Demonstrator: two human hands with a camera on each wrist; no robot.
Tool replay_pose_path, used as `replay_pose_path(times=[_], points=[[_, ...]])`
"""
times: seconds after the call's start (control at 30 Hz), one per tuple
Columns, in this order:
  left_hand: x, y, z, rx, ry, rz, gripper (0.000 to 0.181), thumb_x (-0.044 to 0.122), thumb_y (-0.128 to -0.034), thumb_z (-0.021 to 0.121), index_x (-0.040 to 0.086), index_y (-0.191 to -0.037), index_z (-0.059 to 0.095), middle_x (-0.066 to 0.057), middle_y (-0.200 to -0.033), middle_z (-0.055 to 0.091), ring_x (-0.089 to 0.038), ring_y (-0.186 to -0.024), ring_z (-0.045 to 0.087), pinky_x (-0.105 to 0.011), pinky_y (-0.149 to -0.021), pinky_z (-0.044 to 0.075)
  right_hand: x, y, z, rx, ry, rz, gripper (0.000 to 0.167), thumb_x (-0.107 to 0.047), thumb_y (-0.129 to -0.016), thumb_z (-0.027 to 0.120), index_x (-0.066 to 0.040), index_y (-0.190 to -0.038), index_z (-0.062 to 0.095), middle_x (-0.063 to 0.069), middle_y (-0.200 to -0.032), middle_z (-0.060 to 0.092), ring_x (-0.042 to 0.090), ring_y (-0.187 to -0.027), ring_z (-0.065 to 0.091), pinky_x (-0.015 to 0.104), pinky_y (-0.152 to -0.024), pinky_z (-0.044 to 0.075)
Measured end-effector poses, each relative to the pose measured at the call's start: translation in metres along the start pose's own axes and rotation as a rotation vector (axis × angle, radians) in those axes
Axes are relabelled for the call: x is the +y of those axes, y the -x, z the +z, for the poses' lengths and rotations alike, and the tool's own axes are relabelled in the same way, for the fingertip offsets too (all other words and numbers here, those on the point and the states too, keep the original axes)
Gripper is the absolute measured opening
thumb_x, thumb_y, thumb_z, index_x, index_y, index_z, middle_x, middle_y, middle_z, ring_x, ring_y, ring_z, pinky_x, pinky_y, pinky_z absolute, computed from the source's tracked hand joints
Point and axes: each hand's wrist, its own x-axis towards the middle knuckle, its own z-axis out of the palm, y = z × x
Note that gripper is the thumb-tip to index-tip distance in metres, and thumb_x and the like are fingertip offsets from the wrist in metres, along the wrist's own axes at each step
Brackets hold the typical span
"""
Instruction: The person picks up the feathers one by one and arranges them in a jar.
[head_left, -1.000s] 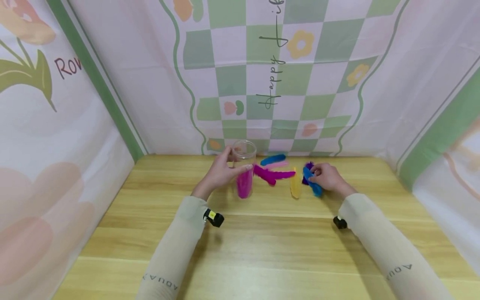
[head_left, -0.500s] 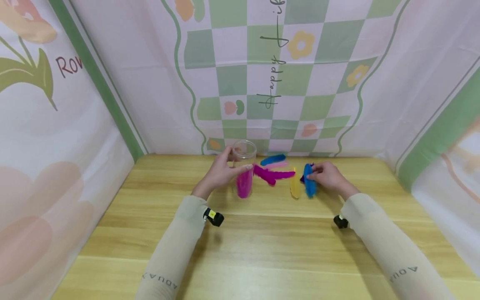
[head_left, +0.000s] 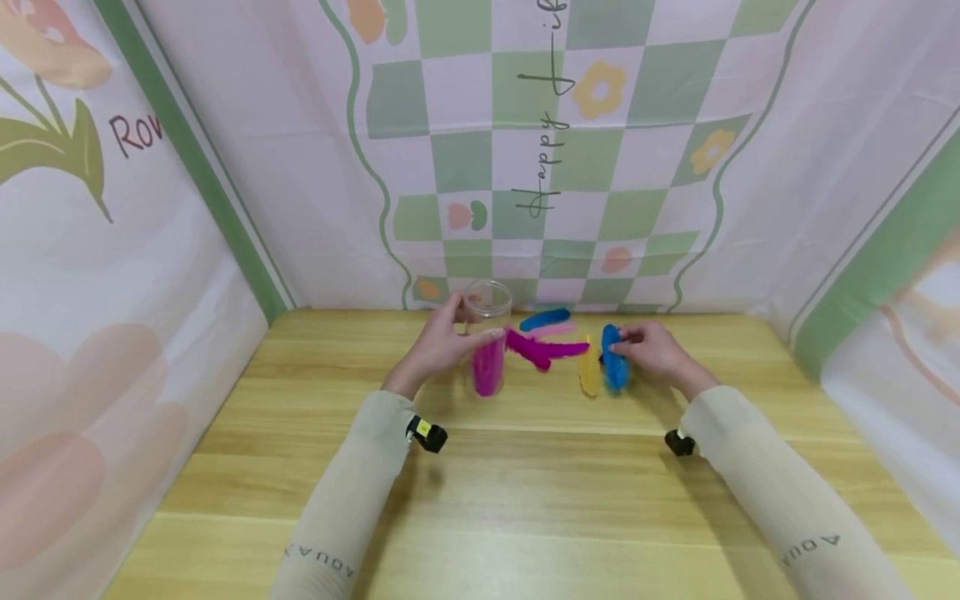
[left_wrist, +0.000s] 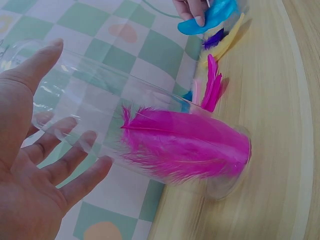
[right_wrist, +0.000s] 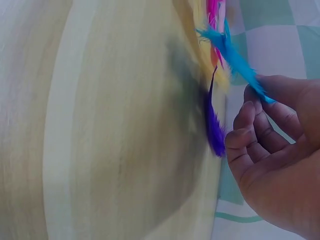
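My left hand (head_left: 444, 340) holds a clear jar (left_wrist: 85, 80) round its upper part, thumb on the near side and fingers behind. The jar stands upright on the table, with a magenta feather (left_wrist: 190, 142) inside. Between thumb and fingertips, my right hand (head_left: 651, 346) pinches a blue feather (head_left: 614, 360), raised off the table. A purple feather (right_wrist: 215, 127) lies under it, mostly hidden in the head view. To its left is a yellow feather (head_left: 589, 371). Magenta feathers (head_left: 542, 348) lie between the yellow one and the jar.
Behind the magenta feathers lie another blue feather (head_left: 546, 319) and a pale pink feather (head_left: 555, 331). A checked cloth (head_left: 517, 158) hangs along the back edge of the wooden table (head_left: 517, 492).
My right hand has lifted the blue feather and swung it from a slant to nearly straight, a little to the left. The left hand and jar have stayed put.
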Motion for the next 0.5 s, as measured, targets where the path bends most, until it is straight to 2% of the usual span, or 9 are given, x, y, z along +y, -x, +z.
replay_pose_path(times=[0.17,0.27,0.37,0.5], points=[[0.000,0.001,0.000,-0.002,0.008,-0.005,0.062,0.051,-0.0847,0.082,0.018,-0.126,0.049,-0.004,-0.125,0.058,-0.025,-0.123,0.056,-0.037,-0.090,0.058,-0.008,0.002,0.002,-0.001,-0.032,0.012,0.034,-0.019,-0.103,0.064,0.009,-0.122,0.064,0.023,-0.116,0.066,0.029,-0.100,0.058,0.033,-0.080,0.053],[0.000,0.001,0.000,-0.004,0.016,-0.001,0.062,0.050,-0.0848,0.082,0.018,-0.126,0.049,-0.005,-0.125,0.058,-0.025,-0.123,0.056,-0.037,-0.091,0.058,-0.016,0.004,0.003,-0.007,-0.074,0.018,0.033,-0.019,-0.104,0.062,0.008,-0.122,0.063,0.021,-0.112,0.066,0.030,-0.097,0.060,0.035,-0.078,0.055],[0.000,0.001,0.000,-0.004,0.019,0.003,0.061,0.050,-0.0847,0.082,0.018,-0.124,0.049,-0.005,-0.126,0.058,-0.025,-0.123,0.056,-0.038,-0.091,0.058,-0.023,0.005,0.003,-0.013,-0.101,0.006,0.031,-0.018,-0.105,0.061,0.008,-0.121,0.064,0.021,-0.110,0.067,0.032,-0.096,0.062,0.040,-0.081,0.056],[0.000,0.001,0.000,-0.002,0.010,0.002,0.061,0.052,-0.0839,0.082,0.018,-0.122,0.049,-0.005,-0.125,0.058,-0.026,-0.123,0.056,-0.038,-0.091,0.058,-0.028,0.006,0.005,-0.017,-0.128,-0.014,0.030,-0.017,-0.105,0.060,0.008,-0.119,0.064,0.020,-0.107,0.068,0.030,-0.093,0.064,0.038,-0.080,0.058]])
